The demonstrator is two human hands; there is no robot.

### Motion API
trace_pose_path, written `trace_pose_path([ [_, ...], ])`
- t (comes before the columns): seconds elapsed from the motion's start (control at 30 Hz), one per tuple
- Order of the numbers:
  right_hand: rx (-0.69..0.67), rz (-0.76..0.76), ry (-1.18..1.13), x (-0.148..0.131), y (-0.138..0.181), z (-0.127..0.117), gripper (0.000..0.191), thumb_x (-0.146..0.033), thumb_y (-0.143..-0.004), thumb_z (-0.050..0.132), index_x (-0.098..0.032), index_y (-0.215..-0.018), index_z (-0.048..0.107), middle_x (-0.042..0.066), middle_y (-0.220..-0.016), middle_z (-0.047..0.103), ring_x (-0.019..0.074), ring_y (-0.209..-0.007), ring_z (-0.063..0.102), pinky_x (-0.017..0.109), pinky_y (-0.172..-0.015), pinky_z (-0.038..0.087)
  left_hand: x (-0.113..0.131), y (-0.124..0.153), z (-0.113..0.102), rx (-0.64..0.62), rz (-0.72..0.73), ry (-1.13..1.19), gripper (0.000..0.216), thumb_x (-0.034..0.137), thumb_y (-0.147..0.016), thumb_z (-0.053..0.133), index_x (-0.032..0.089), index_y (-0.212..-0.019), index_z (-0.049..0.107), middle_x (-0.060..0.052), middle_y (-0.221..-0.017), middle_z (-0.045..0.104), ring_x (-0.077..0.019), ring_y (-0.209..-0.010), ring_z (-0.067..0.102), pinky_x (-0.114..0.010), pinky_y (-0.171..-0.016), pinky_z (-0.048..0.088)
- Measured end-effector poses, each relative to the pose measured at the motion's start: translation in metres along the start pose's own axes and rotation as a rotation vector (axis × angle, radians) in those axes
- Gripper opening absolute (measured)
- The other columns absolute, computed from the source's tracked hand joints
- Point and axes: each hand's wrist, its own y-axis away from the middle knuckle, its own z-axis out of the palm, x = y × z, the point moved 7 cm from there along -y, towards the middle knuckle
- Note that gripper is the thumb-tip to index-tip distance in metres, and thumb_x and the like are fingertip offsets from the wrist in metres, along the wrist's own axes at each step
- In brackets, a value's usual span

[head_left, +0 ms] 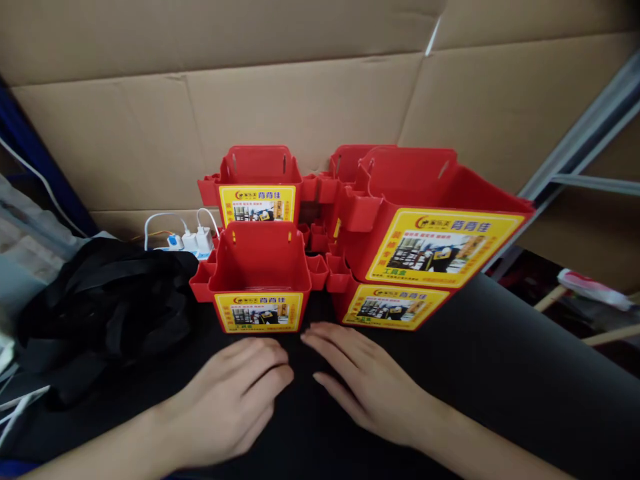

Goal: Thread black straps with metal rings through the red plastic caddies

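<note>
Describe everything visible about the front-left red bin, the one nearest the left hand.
The front-left red bin is a small open-topped box of glossy red plastic, standing upright on the black table surface. Its back wall has two slots; small side pockets jut from both flanks. A yellow label with printed characters and a photo covers its front. It looks empty. Another bin stands right behind it. The left hand lies flat just before it, not touching.

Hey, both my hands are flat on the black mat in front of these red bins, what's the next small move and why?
Probably slide the left hand forward to the nearest red bin. That bin sits alone just beyond its fingertips, empty and upright, while the right hand lies near the stacked bins, which look tilted and harder to lift.
</note>
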Motion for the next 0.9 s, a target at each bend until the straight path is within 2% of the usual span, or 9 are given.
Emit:
trace_pose_path([
  [0.07,-0.099,0.09,-0.093,0.02,-0.011,0.034,0.058,-0.039,-0.088,0.039,-0.008,-0.136,0.035,0.015,-0.138,0.039,0.0236,-0.128,0.036,0.039,-0.102,0.039,-0.004,-0.014,0.035,-0.113,0.065,0.067,0.035,0.014,-0.084,0.041,0.013,-0.118,0.052,-0.01,-0.12,0.058,-0.0197,-0.118,0.049,-0.031,-0.104,0.039],
  [0.13,-0.227,0.104,-0.178,0.031,-0.01,0.058,0.064,-0.045,-0.088,0.038,-0.007,-0.139,0.028,0.015,-0.145,0.025,0.0246,-0.134,0.023,0.041,-0.106,0.033,-0.016,-0.025,0.056,-0.209,0.061,0.127,0.038,0.015,-0.084,0.042,0.012,-0.12,0.051,-0.01,-0.129,0.052,-0.0194,-0.122,0.046,-0.03,-0.104,0.039],
  [0.2,-0.314,0.088,-0.234,0.035,-0.004,0.067,0.063,-0.046,-0.089,0.036,-0.012,-0.14,0.024,0.011,-0.147,0.019,0.0244,-0.135,0.017,0.042,-0.108,0.027,-0.025,-0.033,0.064,-0.305,0.03,0.177,0.039,0.018,-0.084,0.044,0.012,-0.121,0.051,-0.011,-0.131,0.049,-0.0208,-0.121,0.047,-0.03,-0.101,0.042],
  [0.33,-0.347,0.091,-0.263,0.035,-0.003,0.062,0.06,-0.047,-0.089,0.035,-0.016,-0.14,0.026,0.009,-0.147,0.017,0.0251,-0.135,0.018,0.044,-0.109,0.024,-0.03,-0.035,0.062,-0.435,0.018,0.296,0.048,0.032,-0.086,0.046,0.013,-0.13,0.044,-0.014,-0.134,0.043,-0.0258,-0.124,0.041,-0.04,-0.101,0.04],
  [0.43,-0.362,0.105,-0.264,0.033,-0.006,0.063,0.06,-0.047,-0.089,0.033,-0.016,-0.14,0.026,0.008,-0.147,0.015,0.0246,-0.136,0.015,0.046,-0.109,0.023,-0.033,-0.028,0.064,-0.438,0.006,0.355,0.06,0.037,-0.086,0.047,0.018,-0.139,0.028,-0.012,-0.144,0.025,-0.0257,-0.132,0.026,-0.044,-0.107,0.029],
  [0.5,-0.353,0.112,-0.268,0.032,-0.007,0.063,0.058,-0.047,-0.09,0.033,-0.017,-0.139,0.027,0.008,-0.147,0.016,0.0235,-0.136,0.014,0.046,-0.11,0.021,-0.034,-0.023,0.069,-0.426,0.003,0.382,0.064,0.039,-0.085,0.049,0.022,-0.141,0.023,-0.008,-0.147,0.019,-0.0245,-0.135,0.021,-0.045,-0.109,0.024],
  [0.77,-0.339,0.137,-0.282,0.03,-0.007,0.06,0.06,-0.047,-0.09,0.032,-0.016,-0.14,0.023,0.008,-0.146,0.02,0.0209,-0.136,0.015,0.044,-0.11,0.022,-0.036,-0.017,0.074,-0.364,-0.025,0.427,0.059,0.037,-0.084,0.051,0.028,-0.138,0.029,-0.004,-0.147,0.023,-0.024,-0.134,0.024,-0.046,-0.109,0.026],
  [0.9,-0.349,0.149,-0.287,0.029,-0.006,0.06,0.058,-0.048,-0.09,0.032,-0.018,-0.139,0.026,0.007,-0.147,0.02,0.0209,-0.136,0.015,0.045,-0.11,0.021,-0.036,-0.016,0.074,-0.353,-0.034,0.43,0.059,0.036,-0.084,0.052,0.029,-0.138,0.029,-0.002,-0.147,0.022,-0.0238,-0.134,0.024,-0.046,-0.108,0.027],
])
